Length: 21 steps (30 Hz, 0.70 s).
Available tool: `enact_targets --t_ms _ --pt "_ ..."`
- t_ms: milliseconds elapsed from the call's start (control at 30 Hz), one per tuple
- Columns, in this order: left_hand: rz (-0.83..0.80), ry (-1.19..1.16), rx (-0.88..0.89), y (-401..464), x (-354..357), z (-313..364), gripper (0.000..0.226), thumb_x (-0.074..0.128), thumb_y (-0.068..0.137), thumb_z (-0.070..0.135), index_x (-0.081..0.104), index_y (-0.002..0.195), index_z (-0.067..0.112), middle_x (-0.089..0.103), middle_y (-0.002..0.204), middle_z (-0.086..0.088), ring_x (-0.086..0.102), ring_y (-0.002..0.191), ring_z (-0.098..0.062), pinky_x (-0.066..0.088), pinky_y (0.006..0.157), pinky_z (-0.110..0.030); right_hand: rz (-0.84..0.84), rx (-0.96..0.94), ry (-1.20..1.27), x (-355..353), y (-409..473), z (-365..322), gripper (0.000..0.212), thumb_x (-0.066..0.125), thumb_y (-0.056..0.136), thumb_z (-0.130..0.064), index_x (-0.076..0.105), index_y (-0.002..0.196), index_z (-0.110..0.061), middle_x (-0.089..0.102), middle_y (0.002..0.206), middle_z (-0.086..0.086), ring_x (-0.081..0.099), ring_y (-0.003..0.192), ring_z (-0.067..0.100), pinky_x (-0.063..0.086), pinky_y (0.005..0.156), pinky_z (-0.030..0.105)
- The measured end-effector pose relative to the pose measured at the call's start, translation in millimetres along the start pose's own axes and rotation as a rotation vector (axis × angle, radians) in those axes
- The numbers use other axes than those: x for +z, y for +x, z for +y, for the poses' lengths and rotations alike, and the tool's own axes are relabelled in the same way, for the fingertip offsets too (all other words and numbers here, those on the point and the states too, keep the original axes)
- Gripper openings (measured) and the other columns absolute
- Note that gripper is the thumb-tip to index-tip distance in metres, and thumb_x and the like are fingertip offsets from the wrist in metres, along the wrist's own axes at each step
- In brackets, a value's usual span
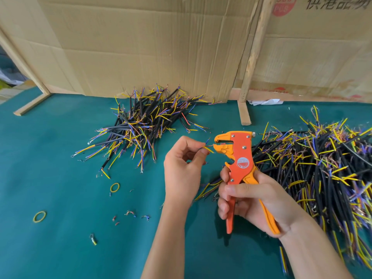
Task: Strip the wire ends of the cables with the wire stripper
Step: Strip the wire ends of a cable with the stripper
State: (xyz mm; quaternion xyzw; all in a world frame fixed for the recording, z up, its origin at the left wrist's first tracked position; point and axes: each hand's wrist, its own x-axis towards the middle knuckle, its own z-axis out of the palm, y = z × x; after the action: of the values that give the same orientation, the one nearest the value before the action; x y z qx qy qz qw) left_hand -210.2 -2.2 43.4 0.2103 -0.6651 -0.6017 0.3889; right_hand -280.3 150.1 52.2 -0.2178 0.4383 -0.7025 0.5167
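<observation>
Wire [208,149] in stripper [239,156] mouth

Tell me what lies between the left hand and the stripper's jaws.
Head view: thin wire ends pinched by the left hand bridge the gap to the stripper; green mat beneath.

Left hand [182,166] pinches with curled fingers; right hand [251,200] grips, fingers wrapped.

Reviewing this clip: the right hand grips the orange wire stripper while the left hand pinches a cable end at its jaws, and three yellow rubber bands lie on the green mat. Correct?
Not quite. The head view shows two yellow rubber bands on the green mat, not three. The rest holds: the right hand grips the wire stripper, and the left hand pinches a cable end at its jaws.
</observation>
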Motion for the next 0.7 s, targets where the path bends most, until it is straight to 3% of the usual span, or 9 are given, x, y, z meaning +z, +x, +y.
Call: enact_targets --t_ms 367,433,533,633,700 --pt "-0.025 0.039 0.027 -1.5 0.5 0.7 0.016 0.066 0.089 -0.004 0.063 0.082 0.009 0.065 0.069 0.008 0.057 0.063 -0.012 0.049 0.068 -0.029 -0.020 0.025 -0.032 0.2 1.1 1.5 0.026 0.081 0.073 -0.003 0.063 0.091 -0.008 0.048 0.069 0.016 0.054 0.057 0.031 0.052 0.058 0.043" --pt "-0.025 0.038 0.031 -1.4 -0.1 0.4 0.016 0.065 0.089 -0.004 0.064 0.082 0.009 0.065 0.069 0.008 0.058 0.063 -0.011 0.049 0.067 -0.027 -0.011 0.018 -0.035 3.1 1.9 2.4 0.020 0.079 0.079 -0.007 0.060 0.082 -0.010 0.043 0.063 0.012 0.048 0.049 0.025 0.047 0.050 0.036" --pt "-0.032 0.071 0.045 -1.3 1.0 1.1 0.017 0.066 0.089 -0.004 0.065 0.085 0.012 0.069 0.073 0.006 0.061 0.066 -0.014 0.050 0.068 -0.028 0.091 -0.032 -0.036 8.3 4.7 4.5 0.031 0.078 0.079 -0.016 0.049 0.067 -0.014 0.030 0.054 0.004 0.033 0.035 0.016 0.034 0.039 0.023" --pt "-0.080 0.118 0.028 -1.6 2.4 1.0 0.024 0.061 0.091 -0.006 0.068 0.098 0.017 0.075 0.083 0.007 0.067 0.072 -0.010 0.050 0.069 -0.019 0.165 -0.109 0.038 13.9 8.1 8.3 0.036 0.079 0.075 -0.019 0.044 0.066 -0.016 0.026 0.051 0.002 0.028 0.032 0.012 0.029 0.035 0.019" --pt "-0.105 0.305 0.016 -0.6 -0.1 -3.9 0.027 0.063 0.091 0.001 0.070 0.103 0.024 0.075 0.083 0.011 0.067 0.076 -0.002 0.047 0.071 -0.015 0.199 -0.164 0.108 12.7 8.9 7.6 0.038 0.080 0.075 -0.016 0.043 0.066 -0.017 0.028 0.051 0.000 0.029 0.033 0.011 0.029 0.034 0.020"
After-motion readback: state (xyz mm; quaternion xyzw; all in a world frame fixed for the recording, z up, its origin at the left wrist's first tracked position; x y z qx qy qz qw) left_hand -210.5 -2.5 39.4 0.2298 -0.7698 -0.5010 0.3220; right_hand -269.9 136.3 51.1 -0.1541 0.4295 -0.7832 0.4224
